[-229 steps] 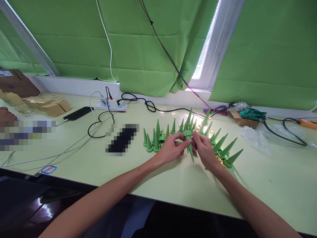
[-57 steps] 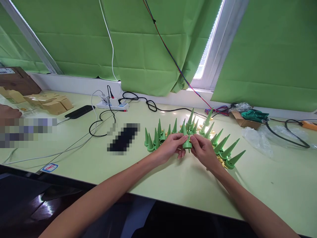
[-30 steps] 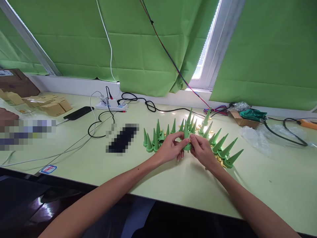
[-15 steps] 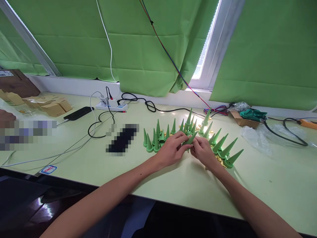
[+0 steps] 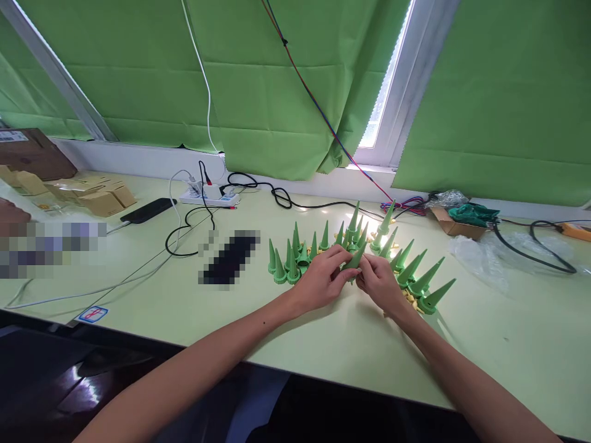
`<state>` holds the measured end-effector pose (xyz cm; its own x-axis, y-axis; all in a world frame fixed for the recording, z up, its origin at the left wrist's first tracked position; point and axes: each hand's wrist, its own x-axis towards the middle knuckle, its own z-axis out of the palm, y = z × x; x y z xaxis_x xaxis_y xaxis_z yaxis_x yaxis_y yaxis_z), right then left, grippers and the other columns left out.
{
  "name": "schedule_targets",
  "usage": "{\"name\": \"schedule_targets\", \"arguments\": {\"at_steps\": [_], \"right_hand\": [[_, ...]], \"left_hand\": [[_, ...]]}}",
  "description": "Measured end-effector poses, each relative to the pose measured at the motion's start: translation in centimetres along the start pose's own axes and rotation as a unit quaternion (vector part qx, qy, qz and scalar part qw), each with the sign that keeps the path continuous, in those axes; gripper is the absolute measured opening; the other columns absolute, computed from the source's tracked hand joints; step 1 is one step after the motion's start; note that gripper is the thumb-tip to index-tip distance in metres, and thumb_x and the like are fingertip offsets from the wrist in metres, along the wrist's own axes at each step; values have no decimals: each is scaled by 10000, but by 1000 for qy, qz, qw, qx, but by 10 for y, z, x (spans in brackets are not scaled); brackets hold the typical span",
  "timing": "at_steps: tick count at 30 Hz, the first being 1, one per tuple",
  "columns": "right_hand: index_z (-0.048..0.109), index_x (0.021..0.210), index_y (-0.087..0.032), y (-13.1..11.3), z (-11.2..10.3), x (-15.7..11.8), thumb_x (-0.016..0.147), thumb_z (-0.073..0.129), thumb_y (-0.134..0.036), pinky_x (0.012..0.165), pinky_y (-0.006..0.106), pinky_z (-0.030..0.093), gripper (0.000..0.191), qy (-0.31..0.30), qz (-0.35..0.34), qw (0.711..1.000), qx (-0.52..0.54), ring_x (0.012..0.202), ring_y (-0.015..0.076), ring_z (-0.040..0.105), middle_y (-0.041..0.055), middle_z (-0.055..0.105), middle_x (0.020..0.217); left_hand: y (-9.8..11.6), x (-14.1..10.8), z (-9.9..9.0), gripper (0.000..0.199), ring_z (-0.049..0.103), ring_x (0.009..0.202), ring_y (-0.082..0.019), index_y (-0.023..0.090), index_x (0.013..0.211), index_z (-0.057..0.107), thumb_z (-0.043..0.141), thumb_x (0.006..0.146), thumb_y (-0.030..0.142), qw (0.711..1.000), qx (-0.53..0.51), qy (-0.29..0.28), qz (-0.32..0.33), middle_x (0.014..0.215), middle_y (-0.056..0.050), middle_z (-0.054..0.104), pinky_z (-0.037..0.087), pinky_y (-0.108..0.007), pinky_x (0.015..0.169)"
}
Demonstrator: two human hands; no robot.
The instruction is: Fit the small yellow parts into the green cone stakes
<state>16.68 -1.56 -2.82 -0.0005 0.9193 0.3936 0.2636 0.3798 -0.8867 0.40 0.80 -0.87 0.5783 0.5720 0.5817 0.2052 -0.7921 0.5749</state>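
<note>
My left hand (image 5: 321, 277) is closed around a green plastic spike (image 5: 357, 255), a hollow-looking cone with its tip pointing up and to the right. Close against it, my right hand (image 5: 379, 280) has its fingers pinched at the lower side of the spike; whatever they hold is hidden. Several similar green spikes (image 5: 279, 271) stand upright left of my hands. Behind and to the right are more green spikes (image 5: 425, 280), some leaning. Small pale yellow pieces (image 5: 410, 299) lie among the right-hand spikes.
A power strip (image 5: 210, 197) with black and white cables sits near the wall. A black phone (image 5: 148, 210) and cardboard boxes (image 5: 104, 200) are at left, near another person's hand (image 5: 13, 218). Clear plastic bags (image 5: 480, 258) and a small open box (image 5: 457, 226) lie at right.
The spike in my left hand has tilted slightly more upright. Both hands stay together in nearly the same place, and the view has shifted very slightly.
</note>
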Motion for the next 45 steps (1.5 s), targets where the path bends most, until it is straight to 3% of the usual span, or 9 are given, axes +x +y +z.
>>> {"name": "schedule_targets", "arguments": {"at_steps": [7, 17, 22, 27, 34, 39, 45], "right_hand": [[375, 580, -216, 1, 0, -1, 982, 433, -435, 421, 249, 275, 462, 3, -19, 1000, -11, 429, 93, 345, -48, 364, 489], [381, 607, -217, 3, 1, 0, 994, 398, -448, 445, 259, 283, 451, 6, -34, 999, -26, 447, 102, 351, -51, 341, 500], [368, 624, -218, 1, 1, -1, 998, 403, -448, 459, 265, 280, 441, 10, -41, 998, -37, 466, 104, 335, -50, 331, 523], [365, 640, -219, -4, 0, -2, 997, 406, -440, 472, 271, 277, 422, 8, -51, 997, -63, 490, 109, 329, -46, 330, 551], [330, 641, -226, -6, -1, -3, 1003, 382, -417, 482, 278, 255, 413, 7, -73, 992, -103, 492, 112, 301, -54, 301, 541], [309, 640, -227, -7, -3, -3, 1002, 386, -412, 489, 280, 237, 414, -3, -93, 989, -118, 492, 110, 281, -59, 283, 534], [313, 645, -229, -7, -4, -2, 998, 386, -467, 479, 276, 239, 432, -17, -73, 992, -104, 494, 113, 287, -53, 307, 533]], "left_hand": [[-2, 0, 1, 195, 397, 635, -90, 161, 801, 492, 501, 957, 278, 1000, -20, -1, -7, 817, -9, 457, 336, -216, 534], [5, 1, 0, 237, 434, 477, -28, 167, 801, 472, 538, 927, 358, 985, -136, -6, -110, 818, 16, 447, 348, -192, 428], [8, 1, -1, 288, 494, 389, -83, 198, 833, 433, 539, 923, 450, 960, -204, -31, -191, 553, 74, 426, 340, -190, 383], [8, 3, -4, 329, 485, 349, -108, 199, 817, 450, 516, 931, 501, 943, -244, -70, -217, 421, 70, 476, 348, -199, 385], [5, 4, -5, 414, 549, 427, -88, 174, 789, 463, 611, 858, 554, 886, -382, -75, -254, 637, 61, 451, 370, -190, 348], [0, 3, -5, 407, 529, 433, -74, 161, 867, 509, 616, 859, 553, 853, -432, -96, -276, 622, 66, 447, 380, -186, 370], [0, 3, -6, 401, 507, 429, -55, 156, 875, 521, 610, 866, 547, 860, -429, -95, -258, 660, 64, 438, 360, -181, 357]]}}
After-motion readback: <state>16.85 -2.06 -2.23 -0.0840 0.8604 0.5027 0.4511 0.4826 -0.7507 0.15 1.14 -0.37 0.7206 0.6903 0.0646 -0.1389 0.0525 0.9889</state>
